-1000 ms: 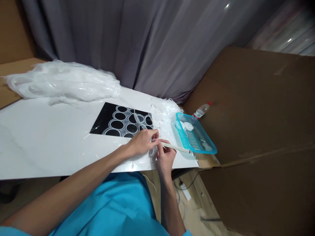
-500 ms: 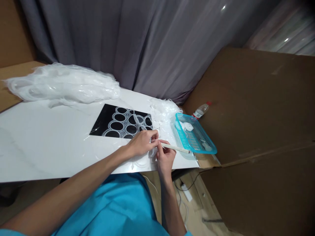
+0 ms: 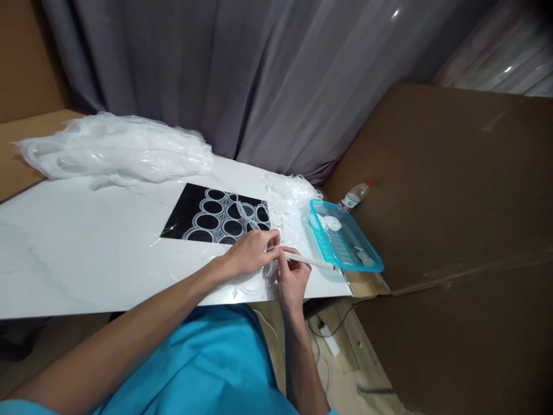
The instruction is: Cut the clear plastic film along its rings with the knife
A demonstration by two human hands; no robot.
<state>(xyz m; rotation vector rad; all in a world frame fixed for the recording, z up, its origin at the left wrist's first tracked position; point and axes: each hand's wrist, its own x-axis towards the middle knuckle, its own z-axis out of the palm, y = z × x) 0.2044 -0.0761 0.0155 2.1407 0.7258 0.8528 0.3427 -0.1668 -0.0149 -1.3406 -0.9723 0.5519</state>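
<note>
My right hand (image 3: 294, 279) is closed in a pinch round a slim white pen-like stick (image 3: 313, 261), whose dark-tipped end points right toward the basket. Right beside it, my left hand (image 3: 254, 252) has its fingers bent together on white lacy material (image 3: 270, 268), mostly hidden under the fingers. The fingertips of both hands meet at the stick's left end. Behind my left hand lies a black sheet (image 3: 177, 222) with a pattern of white rings. A loose white strand (image 3: 243, 212) runs across its right part.
A blue plastic basket (image 3: 314, 226) with white pieces stands at the right, a red-capped bottle (image 3: 354, 196) behind it. White scraps (image 3: 294, 187) lie near the basket. A large bundle of white sheer fabric (image 3: 129, 147) covers the back left of the white table (image 3: 86, 248). Cardboard panels (image 3: 453, 190) border the right.
The whole view has shifted slightly to the right. Both hands keep nearly the same pose on the stick and the lacy material; nothing was let go.
</note>
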